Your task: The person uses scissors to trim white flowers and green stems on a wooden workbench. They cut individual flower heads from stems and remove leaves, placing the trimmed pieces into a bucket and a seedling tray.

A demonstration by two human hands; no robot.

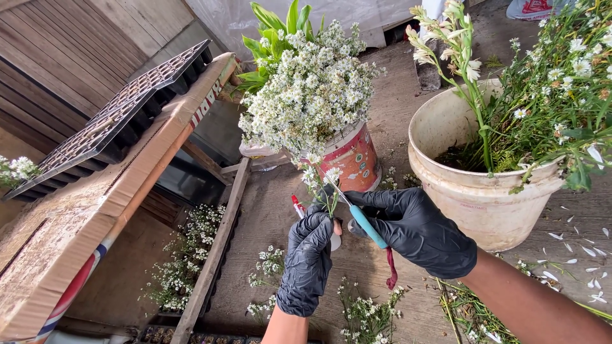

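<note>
Both my hands wear black gloves. My left hand (307, 258) is closed around a small sprig of white flowers (317, 178), held upright, along with a thin red-and-white item (298, 207) that sticks out beside the fingers. My right hand (414, 229) grips a teal-handled cutting tool (364, 224) whose blade end points up at the sprig's stem. A dark red cord (391, 271) hangs from the tool. Just behind my hands stands a red and white bucket (354, 159) packed with a big bunch of small white flowers (312, 89).
A cream bucket (475, 191) with tall white daisy-like stems stands at the right. A black seedling tray (115, 121) lies on a cardboard sheet (95, 216) at the left. Cut sprigs (366, 312) and petals litter the wooden boards. More flowers (185, 255) lie below a wooden rail.
</note>
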